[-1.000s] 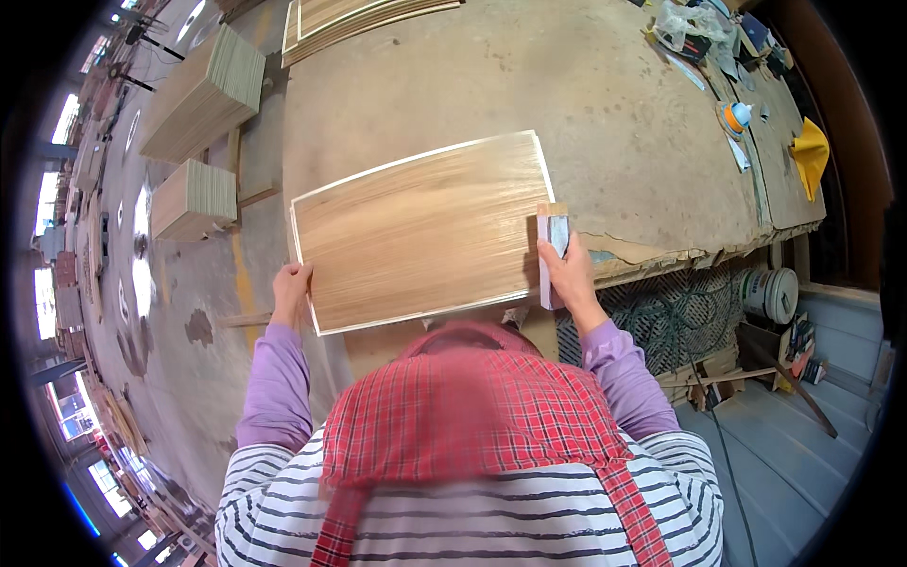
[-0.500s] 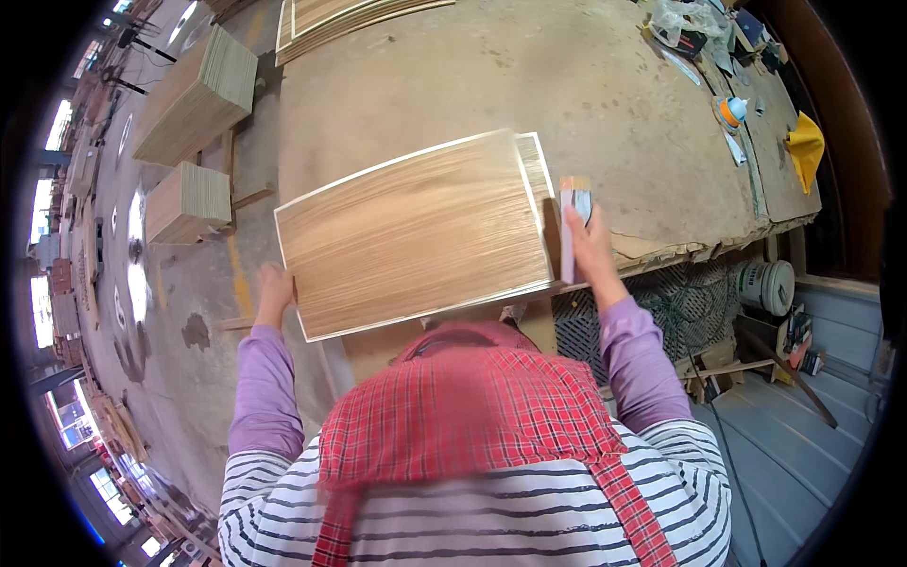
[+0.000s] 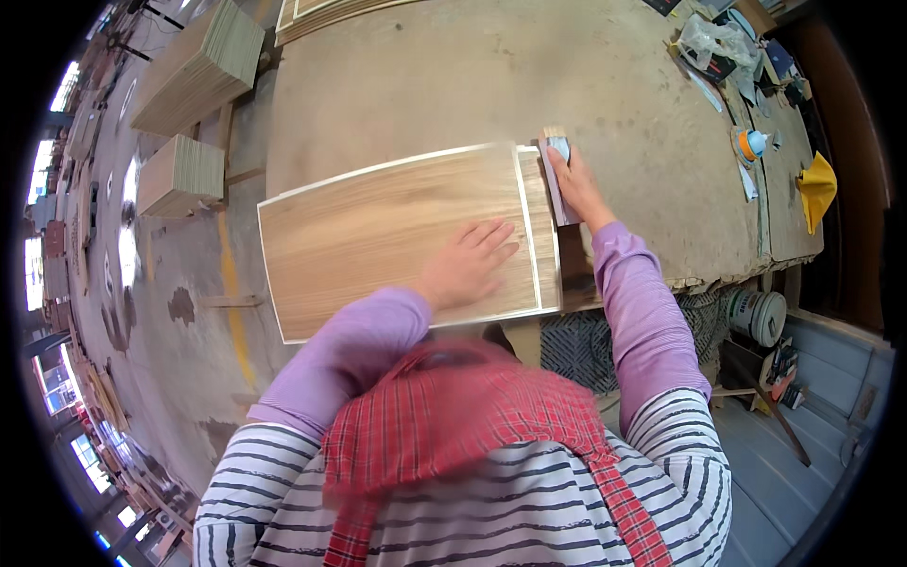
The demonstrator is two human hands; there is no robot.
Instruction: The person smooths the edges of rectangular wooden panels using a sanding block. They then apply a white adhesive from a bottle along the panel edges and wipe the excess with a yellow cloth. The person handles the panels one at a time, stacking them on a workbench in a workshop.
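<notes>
A wood-grain board (image 3: pixel 378 222) with white edges lies before me at the near edge of the workbench. Under its right end another pale-edged board (image 3: pixel 541 213) sticks out. My left hand (image 3: pixel 470 265) rests flat on the upper board's right half, fingers spread, holding nothing. Against the right end of the boards my right hand (image 3: pixel 578 184) grips a sanding block (image 3: pixel 559 200), a long wooden block wrapped in a greyish-purple sheet. My fingers wrap round its far half.
The brown workbench (image 3: pixel 406 85) bears more boards (image 3: pixel 326 17) at its far left. Stacked panels (image 3: pixel 179 180) stand left of it. A plastic bag (image 3: pixel 713 42), an orange-and-white bottle (image 3: pixel 752 144) and a yellow cloth (image 3: pixel 817 189) lie to the right. A white bucket (image 3: pixel 758 317) sits below.
My left hand has left the board's left edge and now lies on its top. My right hand has moved the sanding block farther away along the right end. The boards have shifted slightly left.
</notes>
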